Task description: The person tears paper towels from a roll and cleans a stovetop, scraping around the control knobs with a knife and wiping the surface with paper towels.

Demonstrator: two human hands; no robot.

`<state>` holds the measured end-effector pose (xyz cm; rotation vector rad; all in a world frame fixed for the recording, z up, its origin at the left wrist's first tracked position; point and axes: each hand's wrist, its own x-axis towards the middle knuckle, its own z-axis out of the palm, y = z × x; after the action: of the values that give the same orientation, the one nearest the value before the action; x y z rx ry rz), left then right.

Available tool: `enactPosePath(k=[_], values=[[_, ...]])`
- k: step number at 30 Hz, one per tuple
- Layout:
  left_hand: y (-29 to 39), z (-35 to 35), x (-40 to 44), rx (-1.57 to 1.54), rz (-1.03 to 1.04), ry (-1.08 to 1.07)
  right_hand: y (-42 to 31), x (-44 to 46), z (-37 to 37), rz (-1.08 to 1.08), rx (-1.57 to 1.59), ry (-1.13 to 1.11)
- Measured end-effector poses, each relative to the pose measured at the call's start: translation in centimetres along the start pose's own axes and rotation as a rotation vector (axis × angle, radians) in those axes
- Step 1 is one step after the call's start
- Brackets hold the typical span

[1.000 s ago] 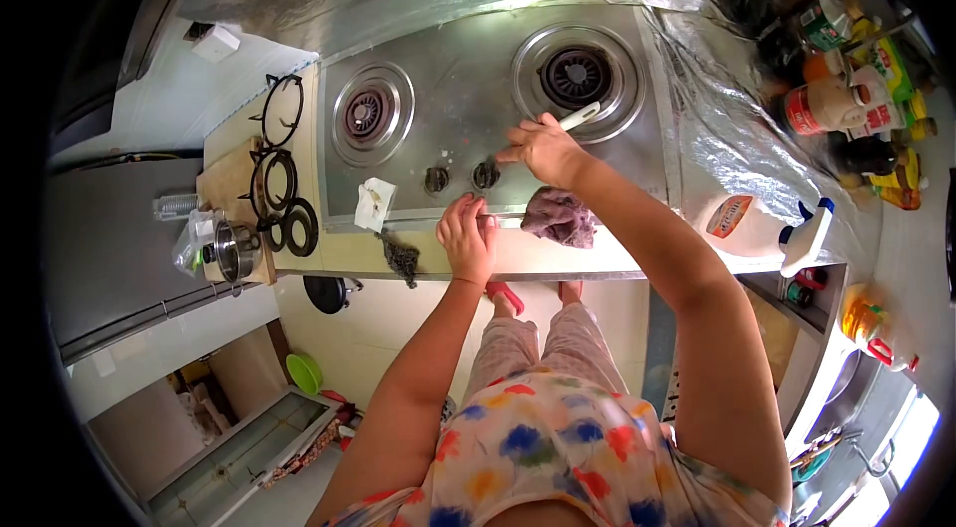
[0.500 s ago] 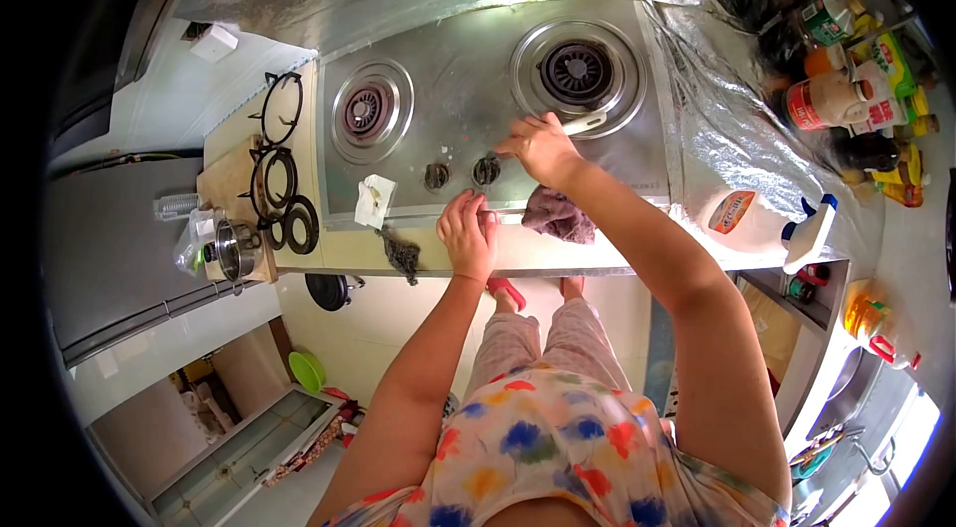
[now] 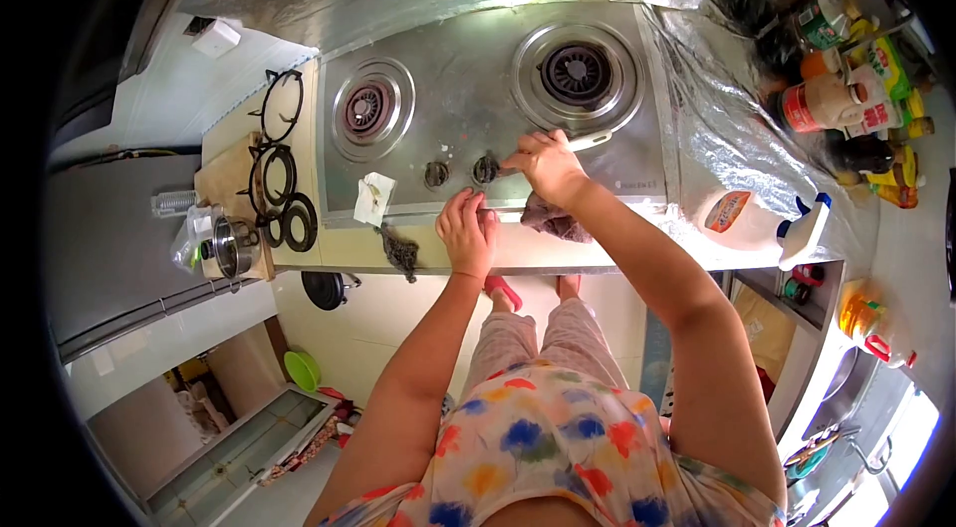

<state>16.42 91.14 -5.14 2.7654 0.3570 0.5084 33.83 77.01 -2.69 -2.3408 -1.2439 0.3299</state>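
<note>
My right hand (image 3: 548,166) is closed around what looks like a brush with a pale handle (image 3: 591,140). Its handle points right, and its working end is mostly hidden by my fingers beside the right stove knob (image 3: 485,169). My left hand (image 3: 466,231) lies on the front edge of the gas stove (image 3: 453,49), fingers loosely stretched out, just below that knob. The left stove knob (image 3: 436,174) stands a little further left. Partly behind my right wrist, a dark crumpled cloth (image 3: 553,220) rests on the stove's front edge.
A white paper (image 3: 374,199) and a dark scouring pad (image 3: 400,253) lie left of my hands. Black pan supports and rings (image 3: 274,183) sit at the stove's left. A spray bottle (image 3: 805,231) lies on the right, below several sauce bottles and jars (image 3: 822,104).
My right hand has moved down and slightly right, bringing the brush closer to the right knob. The left hand stays in place.
</note>
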Motion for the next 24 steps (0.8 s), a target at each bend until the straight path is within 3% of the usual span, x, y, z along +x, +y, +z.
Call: enactPosePath(k=[5, 9, 16, 24], values=[[0.1, -0.1, -0.1, -0.003, -0.021, -0.001, 2.0, 0.9, -1.3, 0.031, -0.043, 0.147], [0.0, -0.1, 0.1, 0.009, -0.014, 0.014, 2.0, 4.5, -3.2, -0.091, -0.123, 0.153], [-0.1, -0.7, 0.2, -0.072, -0.028, 0.021, 1.9, 10.9, -0.9, -0.422, -0.188, -0.062], [-0.3, -1.4, 0.3, -0.105, -0.068, 0.037, -0.7, 14.0, -0.5, -0.617, -0.22, -0.297]])
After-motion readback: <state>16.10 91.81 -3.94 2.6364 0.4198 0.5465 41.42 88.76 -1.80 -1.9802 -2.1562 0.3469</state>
